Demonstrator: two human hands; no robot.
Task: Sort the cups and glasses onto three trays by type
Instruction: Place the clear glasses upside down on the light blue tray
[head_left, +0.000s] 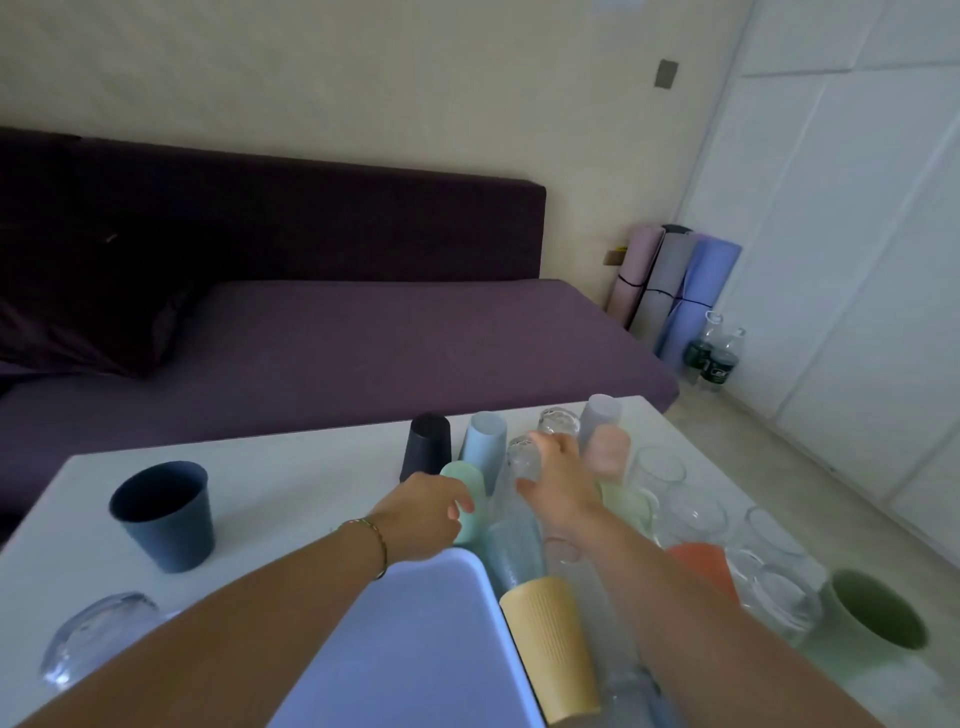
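Clear tumblers (660, 470) and upturned plastic cups crowd the worktop (291, 467) around both hands. The left hand (426, 514) curls round a mint cup (470, 480) standing on end just past the pale tray (415, 649). The right hand (563, 480) grips a ribbed glass (524, 460), long axis vertical, beside a pink cup (610, 452).

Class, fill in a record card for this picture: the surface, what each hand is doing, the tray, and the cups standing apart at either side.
surface: white table
left hand: grips the mint cup
right hand: grips a clear glass
tray: blue tray, between the forearms, visible part bare
apart on the left: navy cup, upright
apart on the right: olive cup, upright
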